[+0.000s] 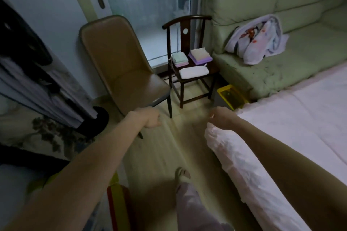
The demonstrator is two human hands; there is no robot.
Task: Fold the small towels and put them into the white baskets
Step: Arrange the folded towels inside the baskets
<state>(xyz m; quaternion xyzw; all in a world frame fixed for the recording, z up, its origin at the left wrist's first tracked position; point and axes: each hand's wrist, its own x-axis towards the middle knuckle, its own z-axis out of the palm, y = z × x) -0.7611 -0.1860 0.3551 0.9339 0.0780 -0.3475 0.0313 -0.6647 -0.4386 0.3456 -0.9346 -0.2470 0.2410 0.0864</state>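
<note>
A pale green leather sofa (281,5) fills the upper right, with a crumpled white blanket printed in dark and red patches (257,40) lying on its seat. Below it, along the right side, stretches a bed covered in a pale pink sheet (300,118), its near edge puckered into wrinkles. A tan padded chair with thin dark legs (120,65) stands left of centre, and just to its right, in front of a glass sliding door (146,5), is a small dark wooden chair with a curved back rail (187,50). On that wooden seat lie the folded small towels: a stack of green and pink ones (179,59) at the back left, a stack of beige and purple ones (200,56) at the back right, and a single white folded towel (193,72) in front. A yellow plastic bin (231,99) sits on the floor between the wooden chair and the bed. The left hand (151,119) hangs over the floor near the tan chair, fingers curled under and holding nothing visible. The right hand (222,118) hovers just above the bed corner, fingers loosely curled downward; whether they touch the sheet cannot be told.
</note>
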